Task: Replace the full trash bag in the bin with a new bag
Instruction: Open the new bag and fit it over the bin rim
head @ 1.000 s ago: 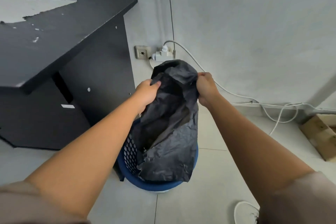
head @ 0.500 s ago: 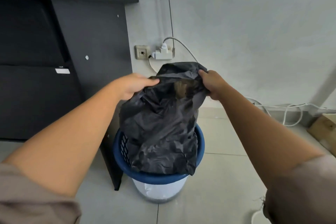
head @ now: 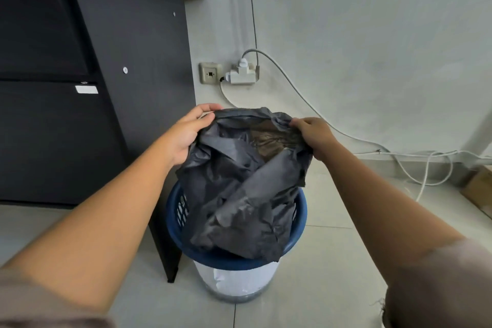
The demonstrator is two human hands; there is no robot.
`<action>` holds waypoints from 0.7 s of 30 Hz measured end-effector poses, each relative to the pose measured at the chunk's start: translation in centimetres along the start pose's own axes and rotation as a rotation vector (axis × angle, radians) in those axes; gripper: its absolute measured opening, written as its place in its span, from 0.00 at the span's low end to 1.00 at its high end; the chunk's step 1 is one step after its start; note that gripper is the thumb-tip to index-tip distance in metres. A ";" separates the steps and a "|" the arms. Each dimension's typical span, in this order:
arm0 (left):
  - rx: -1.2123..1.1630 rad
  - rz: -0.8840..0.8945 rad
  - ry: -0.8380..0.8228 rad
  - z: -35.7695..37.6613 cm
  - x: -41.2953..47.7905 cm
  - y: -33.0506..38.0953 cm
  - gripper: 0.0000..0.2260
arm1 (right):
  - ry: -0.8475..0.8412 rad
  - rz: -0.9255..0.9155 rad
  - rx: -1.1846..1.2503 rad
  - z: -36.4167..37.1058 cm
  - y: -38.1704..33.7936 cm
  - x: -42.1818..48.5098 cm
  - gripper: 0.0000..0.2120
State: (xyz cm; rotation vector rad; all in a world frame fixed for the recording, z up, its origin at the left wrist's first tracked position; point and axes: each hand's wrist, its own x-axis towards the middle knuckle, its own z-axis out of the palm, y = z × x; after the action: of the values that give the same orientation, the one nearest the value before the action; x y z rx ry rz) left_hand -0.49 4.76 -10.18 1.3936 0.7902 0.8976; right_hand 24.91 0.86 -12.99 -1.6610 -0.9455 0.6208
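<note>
- The left hand (head: 183,138) and the right hand (head: 315,136) each pinch one side of the mouth of the bag (head: 245,184).
- Compared with a second ago, the hands are wider apart, so the mouth is now open, and the bag is lower.
- Its bottom hangs inside the blue bin (head: 299,221), beside the desk (head: 111,88).
- I judge the lining step has begun; the rim is not yet covered.
</note>
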 end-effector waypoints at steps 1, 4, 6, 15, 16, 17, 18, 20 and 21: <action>-0.056 0.019 0.036 0.0 0.2 0.0 0.12 | -0.043 0.003 0.063 0.0 -0.1 -0.1 0.12; -0.151 0.018 0.084 -0.2 1.0 0.2 0.16 | -0.204 -0.036 0.070 0.1 -0.3 -0.1 0.20; -0.165 -0.022 0.077 -0.2 1.2 0.4 0.17 | -0.270 -0.089 -0.146 0.2 0.0 0.0 0.35; 0.444 -0.123 0.197 -2.1 1.2 -3.2 0.25 | -0.310 -0.231 -0.845 0.3 3.1 -1.2 0.38; 0.546 -0.138 0.182 -2.3 0.9 -3.7 0.29 | -0.247 -0.198 -0.859 0.4 3.3 -1.5 0.38; 0.652 -0.164 0.145 -2.5 0.6 -4.2 0.33 | -0.187 -0.130 -0.825 0.6 3.4 -1.9 0.36; 0.760 -0.200 0.094 -2.8 0.2 -4.8 0.38 | -0.129 -0.036 -0.731 1.0 3.4 -2.1 0.33; 0.943 -0.280 -0.006 -3.1 -0.7 -5.7 0.46 | -0.045 0.180 -0.346 1.8 3.7 -2.1 0.24; 1.004 -0.303 -0.035 -3.2 -1.0 -6.1 0.49 | -0.044 0.272 -0.103 2.2 3.8 -2.0 0.21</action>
State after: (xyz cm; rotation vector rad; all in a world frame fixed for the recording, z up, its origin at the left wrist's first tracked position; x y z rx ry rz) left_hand -3.40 5.51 -16.45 2.0453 1.4857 0.1973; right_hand 23.10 -0.06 -17.37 -1.8928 -0.7994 0.8049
